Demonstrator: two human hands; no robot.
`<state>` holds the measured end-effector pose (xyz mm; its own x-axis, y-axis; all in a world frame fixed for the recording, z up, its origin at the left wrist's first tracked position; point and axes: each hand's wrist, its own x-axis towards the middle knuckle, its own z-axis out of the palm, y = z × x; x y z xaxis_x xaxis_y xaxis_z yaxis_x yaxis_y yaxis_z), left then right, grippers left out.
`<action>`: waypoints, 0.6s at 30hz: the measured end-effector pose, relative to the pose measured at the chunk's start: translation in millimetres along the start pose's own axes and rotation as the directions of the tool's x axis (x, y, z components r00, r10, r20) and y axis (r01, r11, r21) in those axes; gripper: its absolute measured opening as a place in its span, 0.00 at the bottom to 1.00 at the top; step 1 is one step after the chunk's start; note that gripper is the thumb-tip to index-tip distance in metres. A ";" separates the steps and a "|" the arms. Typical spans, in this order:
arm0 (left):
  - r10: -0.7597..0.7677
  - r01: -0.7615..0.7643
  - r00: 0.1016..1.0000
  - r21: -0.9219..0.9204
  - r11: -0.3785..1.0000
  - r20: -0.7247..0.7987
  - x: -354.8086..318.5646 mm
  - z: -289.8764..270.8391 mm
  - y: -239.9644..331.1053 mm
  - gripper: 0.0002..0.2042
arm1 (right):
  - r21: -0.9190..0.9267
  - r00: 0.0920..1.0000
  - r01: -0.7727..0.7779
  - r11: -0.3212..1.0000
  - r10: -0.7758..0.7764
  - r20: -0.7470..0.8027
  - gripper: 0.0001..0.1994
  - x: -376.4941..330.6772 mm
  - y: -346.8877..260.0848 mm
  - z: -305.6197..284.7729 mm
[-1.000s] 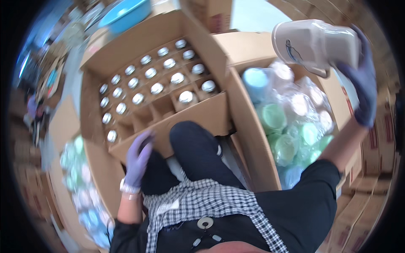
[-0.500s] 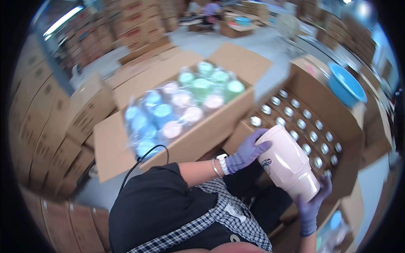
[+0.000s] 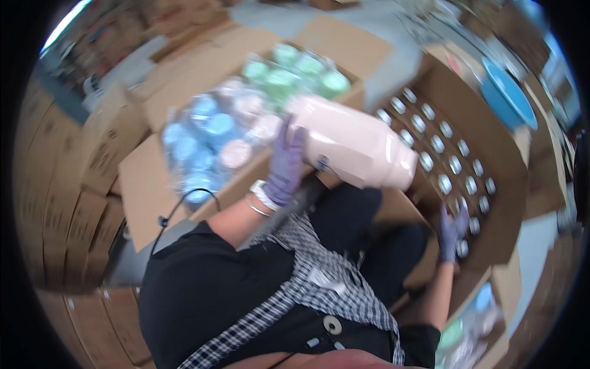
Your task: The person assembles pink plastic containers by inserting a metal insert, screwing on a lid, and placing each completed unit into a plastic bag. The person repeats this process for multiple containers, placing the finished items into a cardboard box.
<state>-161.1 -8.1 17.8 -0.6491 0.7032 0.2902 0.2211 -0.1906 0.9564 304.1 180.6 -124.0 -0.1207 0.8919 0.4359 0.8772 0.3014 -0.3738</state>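
My left hand (image 3: 287,163), in a purple glove, grips the wide end of a pale pink thermos-flask casing (image 3: 359,144). It is lifted and lies nearly level, its narrower end toward the right, with a small dark printed picture on its side. My right hand (image 3: 452,230), gloved the same way, is off the casing with fingers spread. It is over the near part of a brown carton (image 3: 482,144) that holds rows of silver-topped pieces (image 3: 455,165). Whether its fingers touch one of them is hard to see.
An open carton (image 3: 138,172) on the left holds bagged blue (image 3: 203,126), pink and green (image 3: 279,80) pieces. Behind the right carton stands a blue basin (image 3: 507,95). Bagged pieces (image 3: 470,335) fill another carton at lower right. Stacked cartons (image 3: 67,172) line the left.
The pink casing has moved up and left in my left hand and tipped toward level. My right hand has let go of its narrow end and moved over the silver-topped pieces.
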 end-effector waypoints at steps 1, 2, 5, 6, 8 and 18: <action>0.056 -0.053 0.997 -0.072 0.996 0.051 -6.3 12.9 6.6 0.31 | 0.404 0.994 -0.091 0.910 0.105 -0.015 0.32 -2.3 -43.3 -11.9; 0.114 -0.102 0.990 -0.136 0.985 0.084 -15.4 21.1 15.2 0.30 | 0.777 0.883 -0.470 0.418 0.212 0.419 0.31 -4.1 -91.6 -41.6; 0.465 -0.476 0.819 -0.054 0.878 0.336 -15.0 34.7 -0.5 0.34 | 0.489 0.467 -0.866 0.103 -0.180 0.866 0.36 -12.2 -178.1 -106.8; 0.387 -0.357 0.851 -0.149 0.922 0.356 -19.6 48.1 1.3 0.33 | 0.562 0.542 -0.820 0.108 -0.170 0.823 0.38 -21.8 -177.9 -102.7; 0.202 -0.097 0.879 -0.253 0.963 0.432 -26.4 61.9 3.8 0.30 | 0.719 0.711 -0.683 0.131 -0.106 0.695 0.37 -34.1 -176.7 -100.0; 0.078 -0.016 0.852 -0.122 0.992 0.517 -23.4 117.4 -23.6 0.27 | 0.824 0.831 -0.550 0.134 0.185 0.525 0.56 -60.7 -153.0 -118.7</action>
<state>-65.6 60.4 -15.3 -0.1596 0.9389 0.3051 0.1409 -0.2842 0.9484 232.4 40.3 3.9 -0.1824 0.9737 -0.1366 -0.1987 -0.1726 -0.9647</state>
